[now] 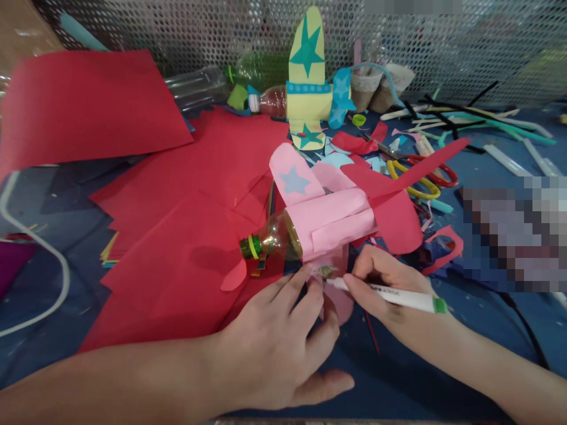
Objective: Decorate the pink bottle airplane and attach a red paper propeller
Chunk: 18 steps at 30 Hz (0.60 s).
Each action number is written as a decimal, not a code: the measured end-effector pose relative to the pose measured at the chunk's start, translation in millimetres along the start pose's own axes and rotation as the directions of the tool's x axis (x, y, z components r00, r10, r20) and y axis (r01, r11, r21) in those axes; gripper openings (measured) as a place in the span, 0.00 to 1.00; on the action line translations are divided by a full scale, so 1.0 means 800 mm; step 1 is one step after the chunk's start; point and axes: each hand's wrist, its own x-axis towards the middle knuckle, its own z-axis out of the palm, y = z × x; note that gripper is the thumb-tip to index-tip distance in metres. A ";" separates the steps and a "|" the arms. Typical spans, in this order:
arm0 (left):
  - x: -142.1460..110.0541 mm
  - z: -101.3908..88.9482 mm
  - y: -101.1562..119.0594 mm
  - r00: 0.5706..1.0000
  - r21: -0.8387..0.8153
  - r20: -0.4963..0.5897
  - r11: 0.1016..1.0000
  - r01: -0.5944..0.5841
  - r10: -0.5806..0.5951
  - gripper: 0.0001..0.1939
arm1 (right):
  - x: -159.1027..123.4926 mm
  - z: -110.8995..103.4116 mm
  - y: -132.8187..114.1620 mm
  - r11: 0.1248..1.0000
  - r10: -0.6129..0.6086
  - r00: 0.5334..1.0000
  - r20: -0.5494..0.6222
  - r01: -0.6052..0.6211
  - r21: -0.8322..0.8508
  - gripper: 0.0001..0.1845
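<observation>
Your left hand (283, 336) lies palm down, fingers extended and slightly parted, its fingertips on the near pink wing (342, 304) of a bottle plane. Your right hand (392, 286) is closed around a white marker (405, 297), gripped between thumb and fingers, its green end pointing right and its tip at that same wing, just beside your left fingertips. The bottle (279, 235) lies on its side in front of you, wrapped in pink paper (332, 218), its green mouth end pointing left over red sheets (177, 265). The far wing (295, 177) bears a pale blue star (295, 180); a red tail (401, 221) is at the right end. Behind, against metal mesh (177, 29), is a yellow plane (309, 100) with green stars. To the right are red and yellow scissor handles (432, 171), paper scraps (452, 251) and straws (509, 123), all on a blue table (420, 386).
</observation>
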 end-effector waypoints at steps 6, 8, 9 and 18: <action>0.000 0.000 0.000 1.000 0.008 0.003 1.000 -0.005 0.005 0.23 | -0.001 0.000 -0.001 1.000 0.009 1.000 -0.006 -0.009 -0.019 0.13; 0.000 0.000 -0.001 1.000 0.010 0.002 1.000 -0.002 0.002 0.22 | -0.002 0.000 -0.001 1.000 0.005 1.000 -0.008 -0.005 -0.025 0.13; 0.000 0.000 -0.001 1.000 0.010 0.001 1.000 -0.002 0.002 0.22 | -0.002 -0.001 -0.001 1.000 0.001 1.000 -0.011 -0.002 -0.024 0.13; 0.001 0.002 -0.002 1.000 0.004 -0.003 1.000 -0.002 0.002 0.22 | -0.001 0.000 0.000 1.000 0.011 1.000 -0.023 -0.010 0.013 0.13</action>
